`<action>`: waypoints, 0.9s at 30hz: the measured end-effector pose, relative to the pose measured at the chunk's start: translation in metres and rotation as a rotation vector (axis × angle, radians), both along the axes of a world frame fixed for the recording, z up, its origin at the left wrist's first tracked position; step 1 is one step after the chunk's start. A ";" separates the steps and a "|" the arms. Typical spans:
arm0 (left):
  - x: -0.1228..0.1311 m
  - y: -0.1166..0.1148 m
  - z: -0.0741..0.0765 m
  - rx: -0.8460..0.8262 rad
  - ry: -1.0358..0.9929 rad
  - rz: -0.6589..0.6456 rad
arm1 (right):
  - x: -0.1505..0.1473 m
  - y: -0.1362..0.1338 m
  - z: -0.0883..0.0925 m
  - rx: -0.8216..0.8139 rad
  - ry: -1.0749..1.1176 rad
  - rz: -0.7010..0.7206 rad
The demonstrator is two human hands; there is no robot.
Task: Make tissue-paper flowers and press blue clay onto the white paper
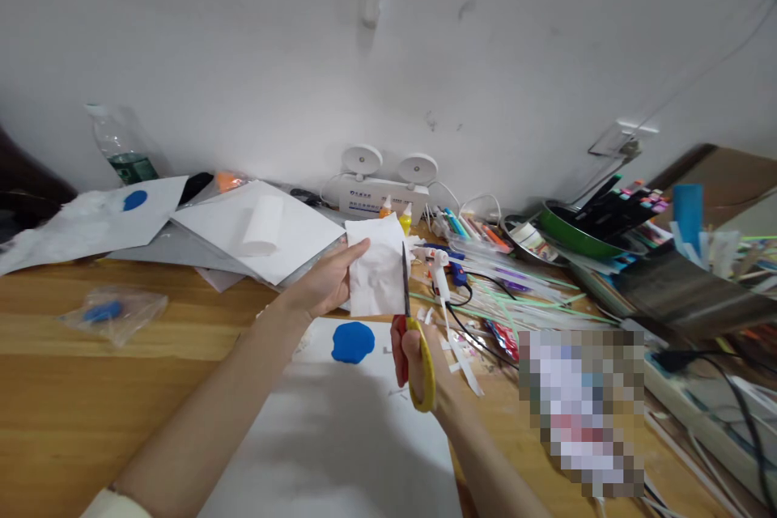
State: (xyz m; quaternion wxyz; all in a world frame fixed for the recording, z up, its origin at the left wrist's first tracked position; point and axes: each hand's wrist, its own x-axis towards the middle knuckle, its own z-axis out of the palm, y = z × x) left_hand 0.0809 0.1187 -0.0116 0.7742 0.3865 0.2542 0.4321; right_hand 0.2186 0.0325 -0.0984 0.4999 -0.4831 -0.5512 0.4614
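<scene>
My left hand (328, 282) pinches the left edge of a white rectangular sheet (375, 279), soft-looking like tissue or thin paper, with the thumb lying over its front. My right hand (418, 352) grips a pair of scissors (423, 388) with yellow and red handles. Their dark blades point upward along the sheet's right edge; whether they are fully closed is hard to see. Just below the sheet, a flat blue clay-like blob (353, 341) lies on a large white sheet of paper (328, 437) in front of me.
Left are a bagged blue lump (103, 311), white papers (236, 222), a white roll (263, 225) and a bottle (125, 150). A glue gun (440, 271), markers (470, 228), a green pan (567, 231) and paper strips crowd the right. Behind stands a twin-lamp emergency light (385, 198).
</scene>
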 end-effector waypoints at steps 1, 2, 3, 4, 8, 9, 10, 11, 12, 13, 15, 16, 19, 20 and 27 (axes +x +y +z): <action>0.000 0.000 0.000 -0.001 -0.004 -0.006 | -0.001 0.000 0.001 -0.006 -0.002 -0.001; 0.000 0.000 0.000 -0.005 -0.008 -0.009 | -0.001 0.000 0.001 -0.019 -0.009 0.005; 0.000 0.000 0.000 -0.012 -0.011 -0.010 | -0.002 0.000 0.002 -0.035 -0.016 0.009; 0.000 0.000 0.001 -0.019 -0.014 -0.008 | -0.002 0.000 0.004 -0.052 -0.020 0.006; 0.002 -0.002 0.005 -0.050 -0.005 0.024 | -0.004 0.000 0.009 -0.110 -0.033 -0.045; 0.003 -0.002 0.006 -0.056 -0.002 0.030 | -0.004 0.000 0.010 -0.120 -0.042 -0.060; 0.003 -0.003 0.007 -0.061 0.001 0.033 | -0.004 0.000 0.010 -0.130 -0.049 -0.068; 0.003 -0.003 0.008 -0.064 0.003 0.033 | -0.004 0.000 0.010 -0.135 -0.049 -0.067; 0.003 -0.003 0.009 -0.066 0.006 0.029 | -0.004 0.000 0.010 -0.138 -0.041 -0.057; 0.002 -0.004 0.010 -0.066 0.010 0.028 | -0.003 0.001 0.010 -0.140 -0.023 -0.036; 0.002 -0.004 0.012 -0.061 0.018 0.032 | -0.003 0.001 0.010 -0.132 0.028 0.032; 0.002 -0.004 0.012 -0.056 0.021 0.033 | -0.002 0.001 0.010 -0.127 0.053 0.072; 0.001 -0.003 0.010 -0.033 0.023 0.044 | 0.000 0.001 0.012 -0.112 0.092 0.169; 0.001 -0.002 0.009 -0.027 0.023 0.042 | 0.001 0.001 0.012 -0.110 0.092 0.189; -0.004 0.000 0.003 -0.025 0.074 -0.061 | 0.010 0.004 0.013 -0.005 -0.139 0.239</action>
